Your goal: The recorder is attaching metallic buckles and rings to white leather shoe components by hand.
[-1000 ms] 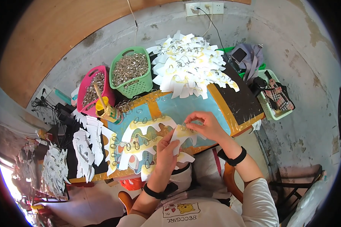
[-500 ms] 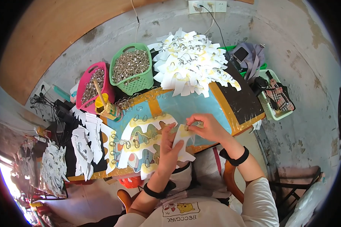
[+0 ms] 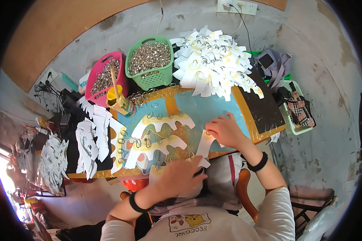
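Observation:
My right hand (image 3: 225, 130) is closed, its fingertips pinching the upper end of a white cut-out piece (image 3: 204, 145) near the table's front edge. A metal ring seems to sit by those fingertips, partly hidden. My left hand (image 3: 179, 176), slightly blurred, reaches across the front edge with fingers stretched out and apart, below the white piece. In front of me lie curved white pieces with yellow glue and metal rings along them: a far one (image 3: 165, 122), a nearer one (image 3: 157, 149) and one at the left (image 3: 117, 146). Another is mostly covered by my left hand.
A green basket (image 3: 155, 80) and a pink basket (image 3: 122, 86) hold metal rings. Beside them stands a glue can (image 3: 124, 107) with a stick. Ringed white pieces form a heap (image 3: 213, 60) at the back; plain ones (image 3: 86, 144) lie left. A pale green basket (image 3: 301, 129) stands right.
My left hand has let go of the white piece and moved down and toward me. My right hand has shifted slightly right, still at the piece's upper end. The view has shifted a little.

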The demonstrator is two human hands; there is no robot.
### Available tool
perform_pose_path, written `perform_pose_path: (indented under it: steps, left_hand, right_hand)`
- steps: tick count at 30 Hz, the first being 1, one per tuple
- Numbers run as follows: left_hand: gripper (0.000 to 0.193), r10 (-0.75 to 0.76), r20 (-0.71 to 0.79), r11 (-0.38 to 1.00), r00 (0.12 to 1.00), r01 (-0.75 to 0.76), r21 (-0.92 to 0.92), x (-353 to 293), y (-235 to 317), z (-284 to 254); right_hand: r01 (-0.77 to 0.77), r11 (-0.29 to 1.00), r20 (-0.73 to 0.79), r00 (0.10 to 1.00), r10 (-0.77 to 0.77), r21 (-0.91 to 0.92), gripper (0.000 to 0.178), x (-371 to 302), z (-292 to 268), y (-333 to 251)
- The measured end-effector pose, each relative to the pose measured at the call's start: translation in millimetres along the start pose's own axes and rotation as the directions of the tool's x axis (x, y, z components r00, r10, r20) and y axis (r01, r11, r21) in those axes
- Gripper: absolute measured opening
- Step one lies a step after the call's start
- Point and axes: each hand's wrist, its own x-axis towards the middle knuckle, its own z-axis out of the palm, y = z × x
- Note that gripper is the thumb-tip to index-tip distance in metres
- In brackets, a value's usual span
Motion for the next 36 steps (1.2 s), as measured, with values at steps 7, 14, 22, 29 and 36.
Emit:
perform_pose_path:
  steps: [7, 14, 22, 29, 36]
  left_hand:
    - [0.045, 0.245, -0.518, 0.969, 0.819, -0.202, 0.139, 88.3, -40.7, 15.7]
    - [0.052, 0.178, -0.360, 0.971, 0.916, -0.223, -0.087, 121.8, -51.4, 28.2]
    - [0.049, 0.273, -0.400, 0.953, 0.875, -0.301, -0.009, 103.6, -49.4, 14.2]
    - [0.047, 0.263, -0.395, 0.946, 0.880, -0.317, -0.076, 133.6, -74.9, -2.6]
    - [0.048, 0.279, -0.433, 0.958, 0.857, -0.216, 0.188, 134.1, -83.2, -2.2]
  right_hand:
    - [0.001, 0.997, -0.116, 0.993, 0.008, 0.077, 0.006, 0.9, 16.7, 9.2]
    - [-0.015, 0.907, -0.112, 0.991, 0.068, 0.420, 0.008, -10.0, 36.3, 17.3]
    - [-0.111, 0.850, -0.126, 0.971, 0.203, 0.514, 0.008, -15.9, 30.4, 0.2]
    - [-0.021, 0.934, -0.110, 0.992, 0.064, 0.356, 0.005, 22.6, 23.2, 16.7]
    - [0.033, 0.996, -0.207, 0.978, -0.015, 0.084, 0.003, 12.6, 32.5, -3.4]
